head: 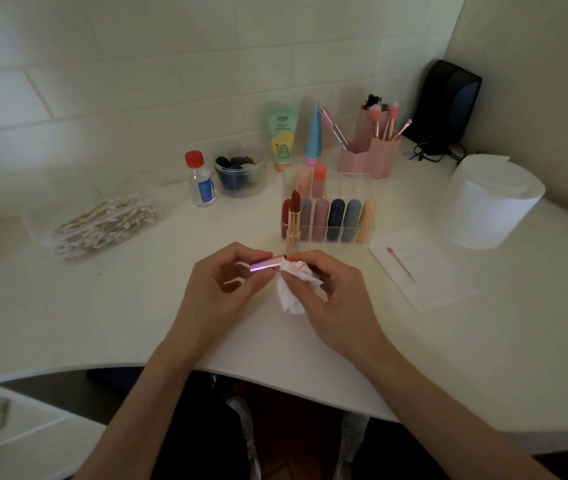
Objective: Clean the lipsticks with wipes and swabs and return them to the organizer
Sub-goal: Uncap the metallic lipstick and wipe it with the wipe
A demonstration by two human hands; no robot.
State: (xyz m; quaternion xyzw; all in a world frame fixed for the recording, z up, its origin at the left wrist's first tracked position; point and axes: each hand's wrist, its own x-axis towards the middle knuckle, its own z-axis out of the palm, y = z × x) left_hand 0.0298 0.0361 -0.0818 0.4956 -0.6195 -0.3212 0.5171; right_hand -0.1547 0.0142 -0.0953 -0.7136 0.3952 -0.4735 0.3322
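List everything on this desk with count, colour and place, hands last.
lipstick tube: one, metallic purple, held above desk
wipe: one, white, red-smeared, round tube's end
open lipstick: one, gold, brown-red, upright before organizer
organizer: one, clear, centre
capped lipsticks: eight, mixed, in organizer
cotton swabs: many, white, left
used swab: one, pink-tipped, on white sheet, right
bottle: one, clear, red cap, back
jar: one, clear, beside bottle
squeeze tubes: two, green and blue, back
brush holder: one, pink, back
tissue roll: one, white, right
speaker: one, black, back corner
left hand: grips tube
right hand: pinches wipe
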